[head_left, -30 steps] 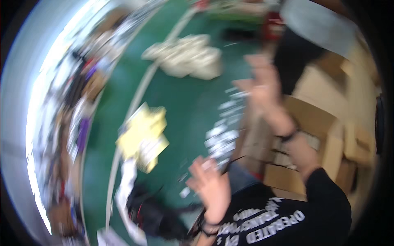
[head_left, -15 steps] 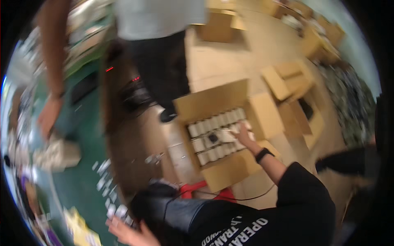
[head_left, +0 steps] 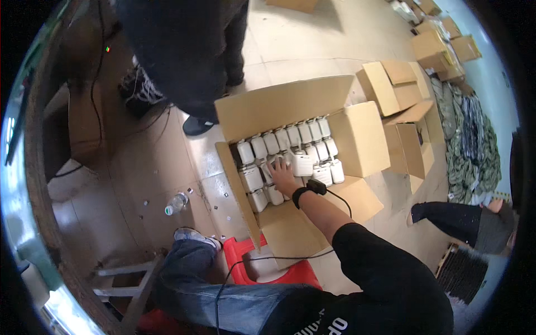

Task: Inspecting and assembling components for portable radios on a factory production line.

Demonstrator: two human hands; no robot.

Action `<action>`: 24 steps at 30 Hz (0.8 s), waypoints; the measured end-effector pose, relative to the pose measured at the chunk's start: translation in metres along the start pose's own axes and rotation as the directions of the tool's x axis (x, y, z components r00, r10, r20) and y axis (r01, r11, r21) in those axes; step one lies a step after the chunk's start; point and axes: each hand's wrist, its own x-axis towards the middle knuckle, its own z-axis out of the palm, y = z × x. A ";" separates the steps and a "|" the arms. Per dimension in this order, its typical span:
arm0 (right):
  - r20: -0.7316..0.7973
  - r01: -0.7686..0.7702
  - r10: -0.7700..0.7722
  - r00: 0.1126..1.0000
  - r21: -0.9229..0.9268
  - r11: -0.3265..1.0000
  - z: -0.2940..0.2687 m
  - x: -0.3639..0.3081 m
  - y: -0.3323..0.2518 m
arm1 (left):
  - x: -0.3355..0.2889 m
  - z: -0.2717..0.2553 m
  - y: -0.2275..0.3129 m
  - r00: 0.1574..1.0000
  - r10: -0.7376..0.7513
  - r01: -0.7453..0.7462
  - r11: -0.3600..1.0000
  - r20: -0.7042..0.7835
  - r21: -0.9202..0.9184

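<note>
An open cardboard box (head_left: 296, 103) holds rows of small white plastic cases (head_left: 251, 178) packed upright side by side. One white case (head_left: 302, 165) sits higher than the others and tilts, just right of my fingers. My right hand (head_left: 281, 174) reaches down into the box, its fingers curled over a white case in the middle row; the hand partly hides that case. A black band and a small black device (head_left: 316, 186) with a cable are at my right wrist. My left hand is out of view.
A red plastic stool (head_left: 240, 273) stands by my leg. A clear bottle (head_left: 177, 204) lies on the floor among small scraps. Another open carton (head_left: 410, 145) is at the right. A person in dark trousers (head_left: 184, 61) stands beyond the box; another person's leg (head_left: 446, 218) shows at right.
The view has turned away from the green table, and my left hand has gone out of sight. My right hand has moved from the box's right part toward its left-middle.
</note>
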 end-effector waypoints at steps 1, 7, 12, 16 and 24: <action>-0.015 0.046 -0.050 0.999 -0.178 0.983 0.006 0.012 -0.008 | -0.002 0.002 -0.004 0.999 -0.029 0.030 1.000 0.022 -0.006; 0.055 0.081 -0.064 0.996 -0.430 0.899 0.038 0.040 -0.030 | -0.016 0.012 -0.040 0.987 -0.135 0.134 0.991 0.083 0.009; 0.014 0.062 -0.064 0.998 -0.539 0.840 0.061 0.045 -0.022 | -0.007 0.012 -0.039 0.999 -0.022 0.018 0.996 0.042 0.088; -0.047 0.029 -0.064 0.997 -0.539 0.842 0.057 0.041 -0.006 | 0.005 0.014 -0.022 0.998 -0.039 0.036 0.997 0.039 0.066; -0.278 0.010 0.299 0.913 0.747 0.665 -0.064 -0.042 0.011 | 0.005 0.007 -0.002 0.994 -0.100 0.101 0.995 0.035 -0.014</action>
